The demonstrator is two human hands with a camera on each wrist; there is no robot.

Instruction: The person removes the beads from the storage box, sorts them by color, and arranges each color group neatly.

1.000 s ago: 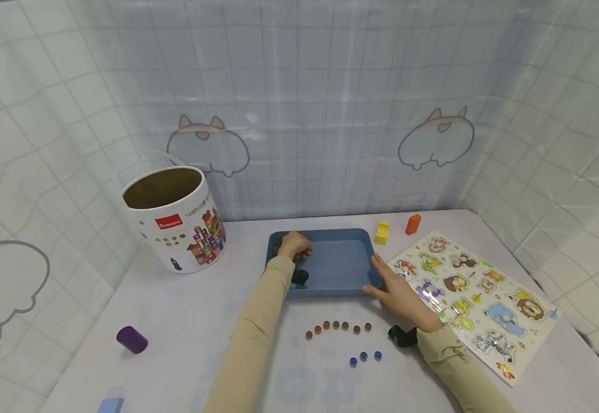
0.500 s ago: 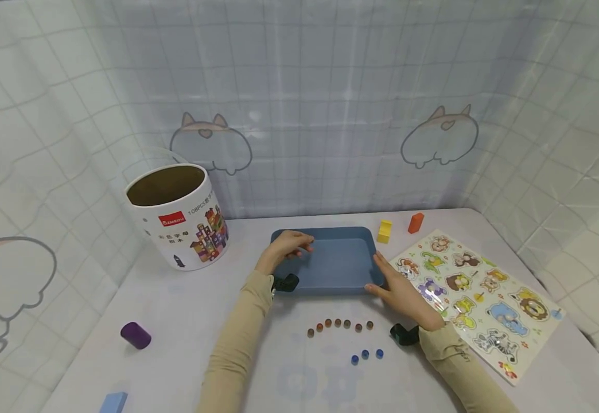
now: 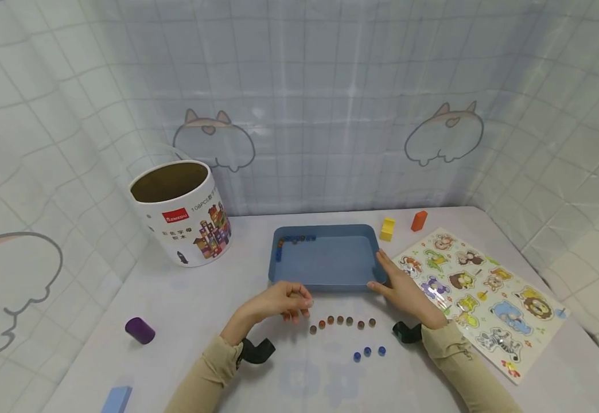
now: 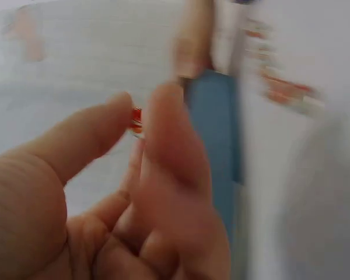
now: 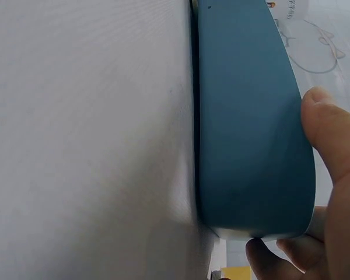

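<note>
My left hand point(image 3: 279, 302) is in front of the blue tray point(image 3: 330, 281), low over the table. Its thumb and forefinger pinch a small orange-red glass marble point(image 4: 136, 119), partly hidden by the fingertips. My right hand point(image 3: 408, 292) holds the tray's front right corner, the thumb at the front rim and the fingers against the right wall point(image 5: 256, 233). Inside the tray, several marbles point(image 3: 294, 238) line the back left corner. On the table before it lies a curved row of reddish and dark marbles point(image 3: 340, 320), with three blue marbles point(image 3: 367, 351) nearer me.
At the left stands a large white bucket point(image 3: 186, 229), with a purple cylinder point(image 3: 140, 331) and a light blue block point(image 3: 116, 400) nearer me. Behind the tray's right end are a yellow block point(image 3: 387, 229) and an orange block point(image 3: 419, 221). An animal puzzle board point(image 3: 480, 301) lies at right.
My left hand has come up out of the tray's left end and moved toward me, to the table in front, uncovering the marbles inside. The right hand stays at the tray's corner.
</note>
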